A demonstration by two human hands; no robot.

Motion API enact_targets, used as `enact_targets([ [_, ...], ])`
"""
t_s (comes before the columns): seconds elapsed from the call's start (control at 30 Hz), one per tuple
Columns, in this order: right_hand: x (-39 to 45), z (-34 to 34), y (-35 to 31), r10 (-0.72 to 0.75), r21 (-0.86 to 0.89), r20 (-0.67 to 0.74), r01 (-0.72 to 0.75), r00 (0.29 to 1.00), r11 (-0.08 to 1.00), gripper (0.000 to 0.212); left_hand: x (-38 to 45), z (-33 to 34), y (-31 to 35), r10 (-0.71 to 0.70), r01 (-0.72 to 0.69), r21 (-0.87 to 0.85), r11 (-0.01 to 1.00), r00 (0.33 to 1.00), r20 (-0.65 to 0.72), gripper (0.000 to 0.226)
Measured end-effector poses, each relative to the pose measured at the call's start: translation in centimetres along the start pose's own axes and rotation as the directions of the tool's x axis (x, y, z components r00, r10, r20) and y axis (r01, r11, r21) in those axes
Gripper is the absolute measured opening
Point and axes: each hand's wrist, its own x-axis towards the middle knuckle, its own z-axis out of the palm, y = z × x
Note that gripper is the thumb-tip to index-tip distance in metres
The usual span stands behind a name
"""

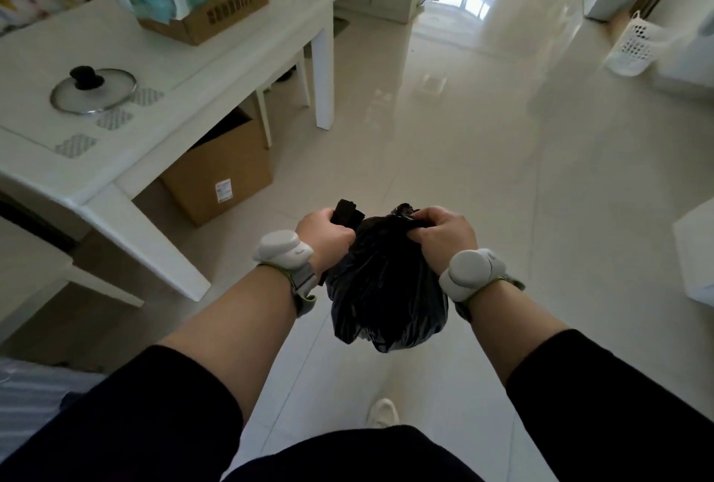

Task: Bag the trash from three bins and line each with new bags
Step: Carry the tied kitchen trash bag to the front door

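Observation:
A filled black trash bag (386, 288) hangs in the air in front of me, above the tiled floor. My right hand (444, 236) is closed on the gathered neck of the bag at its top right. My left hand (326, 234) is closed at the bag's top left, and a black folded or rolled piece (347, 211), perhaps spare bags, sticks up out of that fist. Both wrists carry grey bands. No bin that I can name for certain is in view.
A white table (162, 141) stands at left with a glass pot lid (92, 91) and a cardboard box of tissue packs (204, 14). Another cardboard box (220, 176) sits under it. A white perforated basket (633, 45) stands far right. A white object's corner (695, 250) is at the right edge.

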Motion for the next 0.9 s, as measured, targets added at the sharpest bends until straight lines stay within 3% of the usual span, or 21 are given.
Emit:
enact_targets([
  [0.17,9.3,-2.9,-1.4,-0.014,-0.048,0.013,0.015,1.000,0.999,0.029,7.3,2.2,4.5,0.004,-0.003,0.025,1.000,0.998,-0.056,0.024],
  [0.9,47.7,-3.9,-12.6,-0.032,-0.154,-0.023,0.028,0.999,0.988,0.029,44.1,0.3,20.9,-0.051,0.051,0.010,0.999,0.999,-0.010,0.022],
])
